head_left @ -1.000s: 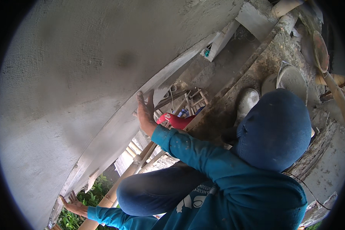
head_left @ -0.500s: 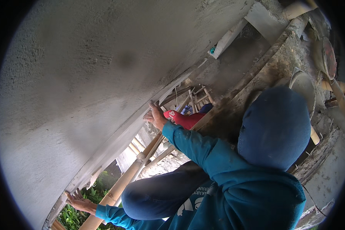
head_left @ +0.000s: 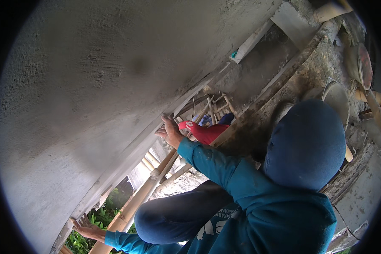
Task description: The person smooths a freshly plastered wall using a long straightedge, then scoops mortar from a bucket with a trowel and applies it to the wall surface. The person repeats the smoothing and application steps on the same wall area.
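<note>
A long, narrow, cement-smeared strip (head_left: 114, 174) runs along the lower edge of a grey plastered wall (head_left: 63, 110). My right hand (head_left: 172, 132), in a teal sleeve, holds this edge near the middle of the view, its thumb up and its fingers against the underside. Farther down at the lower left, my left hand (head_left: 89, 230) grips the same strip near its end, fingertips on the edge. Both hands are partly turned away, so some of the contact is hidden. No tool shows in either hand.
Bamboo poles (head_left: 125, 216) cross below my hands, with green leaves (head_left: 78, 241) beneath. A person in red (head_left: 205, 132) is lower down beyond my right arm. Cement-covered buckets (head_left: 337, 99) stand at the right, by a rough ledge (head_left: 302, 76). My bent knees flank the space.
My right hand has shifted slightly left and down along the edge. The left hand's fingers have spread a little; both hands stay at the strip.
</note>
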`<state>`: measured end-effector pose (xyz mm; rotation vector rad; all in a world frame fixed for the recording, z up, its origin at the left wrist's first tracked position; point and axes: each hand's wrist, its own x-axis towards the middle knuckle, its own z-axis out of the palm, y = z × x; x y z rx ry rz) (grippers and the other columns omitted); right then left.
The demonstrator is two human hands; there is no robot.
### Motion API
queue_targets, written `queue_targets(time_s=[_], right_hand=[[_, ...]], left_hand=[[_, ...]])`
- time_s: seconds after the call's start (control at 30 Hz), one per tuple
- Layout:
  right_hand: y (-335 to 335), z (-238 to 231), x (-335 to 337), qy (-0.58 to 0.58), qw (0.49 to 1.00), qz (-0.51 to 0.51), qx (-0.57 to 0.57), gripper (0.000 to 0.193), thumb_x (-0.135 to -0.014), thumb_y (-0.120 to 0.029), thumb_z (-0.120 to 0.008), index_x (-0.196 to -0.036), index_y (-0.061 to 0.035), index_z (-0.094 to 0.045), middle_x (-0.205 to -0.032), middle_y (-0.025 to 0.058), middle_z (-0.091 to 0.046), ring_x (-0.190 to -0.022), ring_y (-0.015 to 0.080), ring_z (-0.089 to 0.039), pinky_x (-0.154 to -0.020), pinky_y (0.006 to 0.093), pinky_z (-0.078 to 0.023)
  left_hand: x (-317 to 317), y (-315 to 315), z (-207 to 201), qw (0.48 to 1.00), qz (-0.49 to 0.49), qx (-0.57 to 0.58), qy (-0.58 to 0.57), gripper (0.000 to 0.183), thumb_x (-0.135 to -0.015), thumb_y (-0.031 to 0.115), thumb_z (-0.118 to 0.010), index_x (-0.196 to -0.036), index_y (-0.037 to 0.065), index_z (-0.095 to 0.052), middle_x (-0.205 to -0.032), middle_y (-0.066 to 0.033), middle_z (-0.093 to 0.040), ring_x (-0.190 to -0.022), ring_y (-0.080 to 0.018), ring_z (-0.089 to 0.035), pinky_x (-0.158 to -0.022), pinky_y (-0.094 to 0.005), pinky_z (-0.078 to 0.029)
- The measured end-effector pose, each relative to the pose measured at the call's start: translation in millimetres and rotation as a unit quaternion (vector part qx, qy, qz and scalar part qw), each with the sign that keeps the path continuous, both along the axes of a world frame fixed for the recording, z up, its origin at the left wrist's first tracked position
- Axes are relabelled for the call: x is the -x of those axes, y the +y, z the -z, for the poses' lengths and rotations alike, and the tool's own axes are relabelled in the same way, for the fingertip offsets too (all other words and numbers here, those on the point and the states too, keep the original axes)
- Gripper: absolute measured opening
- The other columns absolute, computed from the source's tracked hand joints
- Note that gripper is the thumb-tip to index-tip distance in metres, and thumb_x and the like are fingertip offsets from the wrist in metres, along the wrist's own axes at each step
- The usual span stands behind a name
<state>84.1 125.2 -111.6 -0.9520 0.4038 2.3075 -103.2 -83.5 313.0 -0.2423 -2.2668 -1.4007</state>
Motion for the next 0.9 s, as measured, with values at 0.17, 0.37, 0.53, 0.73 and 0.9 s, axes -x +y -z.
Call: queue_targets(time_s=[0.17,0.37,0.53,0.73,0.9], right_hand=[[-14.0,-93.4,3.2,-0.051,0.998,-0.033,-0.009,0.081,-0.094,-0.043,-0.057,-0.153,-0.0223,-0.006,-0.152,0.0188,-0.023,-0.128,0.0445,-0.043,-0.098,0.0539,-0.047],[-5.2,-27.6,11.8,-0.031,0.995,-0.065,0.063,0.067,-0.096,-0.036,-0.056,-0.149,-0.0199,-0.019,-0.143,0.0217,-0.033,-0.122,0.0457,-0.047,-0.097,0.0589,-0.046],[2.1,-35.5,-0.2,-0.055,0.997,-0.061,0.012,0.08,-0.094,-0.042,-0.058,-0.152,-0.0219,-0.007,-0.148,0.0181,-0.029,-0.12,0.0452,-0.048,-0.091,0.0536,-0.053],[25.5,-144.8,-34.3,-0.107,0.991,-0.028,-0.075,0.1,-0.087,-0.057,-0.06,-0.153,-0.0272,0.009,-0.159,0.0104,-0.005,-0.141,0.0386,-0.024,-0.1,0.0524,-0.047],[26.7,-118.9,-32.6,-0.139,0.988,-0.025,-0.067,0.094,-0.088,-0.057,-0.059,-0.154,-0.0274,0.002,-0.157,0.0116,-0.016,-0.136,0.0386,-0.032,-0.095,0.0514,-0.052]], left_hand=[[7.0,-15.2,-59.7,0.999,0.011,-0.015,-0.033,0.044,-0.093,0.026,-0.058,-0.126,-0.003,-0.057,-0.138,-0.0215,-0.043,-0.121,-0.037,-0.048,-0.092,-0.0463,-0.056],[21.5,-29.5,-28.5,0.999,0.022,0.022,-0.039,0.053,-0.093,0.025,-0.055,-0.137,-0.004,-0.045,-0.135,-0.0217,-0.048,-0.113,-0.0335,-0.056,-0.087,-0.0418,-0.058],[18.7,-16.9,-22.2,0.997,0.068,0.002,-0.048,0.072,-0.09,0.023,-0.063,-0.144,-0.009,-0.027,-0.136,-0.0241,-0.046,-0.118,-0.0387,-0.051,-0.087,-0.0462,-0.058],[32.2,-40.3,-47.0,0.997,-0.001,-0.05,-0.063,0.047,-0.091,0.025,-0.062,-0.124,-0.007,-0.056,-0.135,-0.025,-0.041,-0.121,-0.0415,-0.046,-0.091,-0.0476,-0.057],[22.0,-20.8,-34.5,0.998,-0.004,-0.037,-0.06,0.046,-0.093,0.025,-0.059,-0.127,-0.006,-0.054,-0.141,-0.0259,-0.036,-0.122,-0.0423,-0.046,-0.09,-0.0472,-0.059]])
